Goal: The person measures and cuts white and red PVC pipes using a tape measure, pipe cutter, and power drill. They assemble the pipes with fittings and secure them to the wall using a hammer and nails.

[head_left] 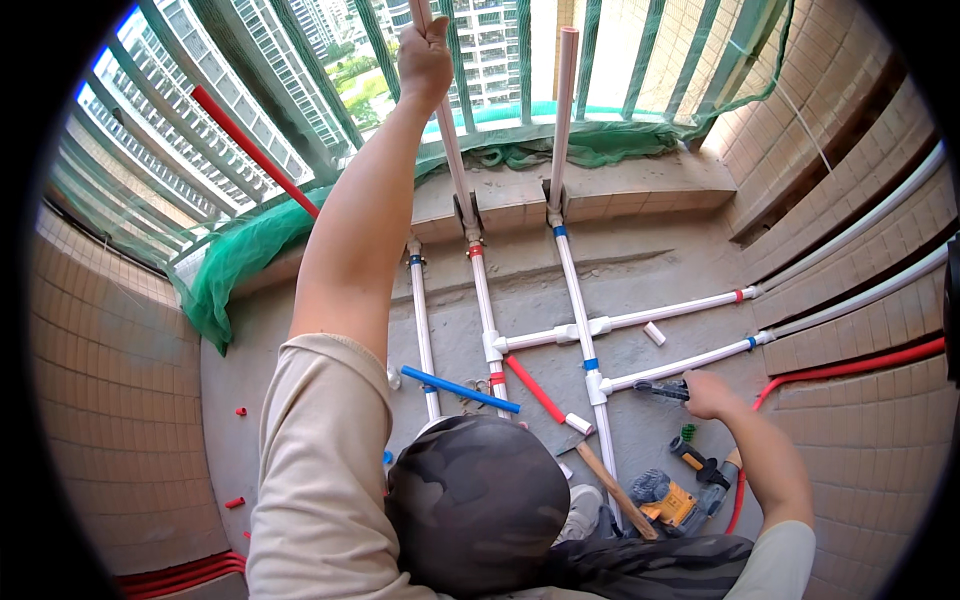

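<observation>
Pipe is being steadied by the left hand, grip wrapped tight; right hand is closing around pliers below.

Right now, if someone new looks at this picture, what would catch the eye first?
First the left hand, raised high and gripping a white pipe that rises from the floor before the green-netted railing. Next the white pipes on the concrete floor, running toward the tiled wall on the right. Lower right, the right hand holds a small tool beside one pipe, with a hammer nearby.
</observation>
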Tool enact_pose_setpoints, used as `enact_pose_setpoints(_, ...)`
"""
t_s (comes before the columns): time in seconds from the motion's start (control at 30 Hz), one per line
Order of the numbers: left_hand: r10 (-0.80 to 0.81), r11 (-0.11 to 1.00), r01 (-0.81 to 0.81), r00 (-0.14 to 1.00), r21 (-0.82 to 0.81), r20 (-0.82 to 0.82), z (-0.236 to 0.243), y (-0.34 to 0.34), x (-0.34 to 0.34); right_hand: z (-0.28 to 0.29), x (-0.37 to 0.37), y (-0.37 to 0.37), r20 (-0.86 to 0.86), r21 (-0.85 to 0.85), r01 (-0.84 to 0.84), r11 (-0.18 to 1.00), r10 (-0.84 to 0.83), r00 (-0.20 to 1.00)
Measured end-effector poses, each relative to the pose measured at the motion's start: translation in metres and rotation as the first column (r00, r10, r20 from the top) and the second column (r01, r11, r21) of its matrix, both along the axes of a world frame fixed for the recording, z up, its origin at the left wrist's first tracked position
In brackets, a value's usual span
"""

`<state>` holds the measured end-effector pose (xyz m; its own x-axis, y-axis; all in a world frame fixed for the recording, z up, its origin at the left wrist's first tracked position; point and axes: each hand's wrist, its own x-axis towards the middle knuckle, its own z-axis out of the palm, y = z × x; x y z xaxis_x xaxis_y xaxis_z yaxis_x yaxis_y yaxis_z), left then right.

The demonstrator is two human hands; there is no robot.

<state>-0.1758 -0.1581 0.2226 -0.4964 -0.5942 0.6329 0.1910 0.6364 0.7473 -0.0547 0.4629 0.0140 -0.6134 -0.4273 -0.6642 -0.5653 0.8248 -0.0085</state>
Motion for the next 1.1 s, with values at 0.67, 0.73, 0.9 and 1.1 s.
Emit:
enact_pose_setpoints(0.67,-0.16,0.983,0.159,0.987,0.092,-0.001,0.014,0.002,0.02,0.006,-0.012,0.0,-0.033,-0.016,0.041,0.999,-0.042,0.999)
enact_pose_setpoints(0.73,-0.157,0.984,0.156,0.987,0.083,0.011,0.013,0.002,0.021,0.004,-0.012,0.0,-0.029,-0.017,0.037,0.999,-0.038,0.999)
enact_pose_setpoints(0.9,-0.211,0.971,0.207,0.977,0.116,0.02,0.013,-0.001,0.022,0.009,-0.011,-0.005,-0.024,-0.021,0.045,0.999,-0.045,0.999)
enact_pose_setpoints(1.1,-0.363,0.897,0.358,0.931,0.259,-0.029,0.014,-0.007,0.027,0.01,-0.009,-0.006,-0.026,-0.009,0.043,0.999,-0.044,0.999)
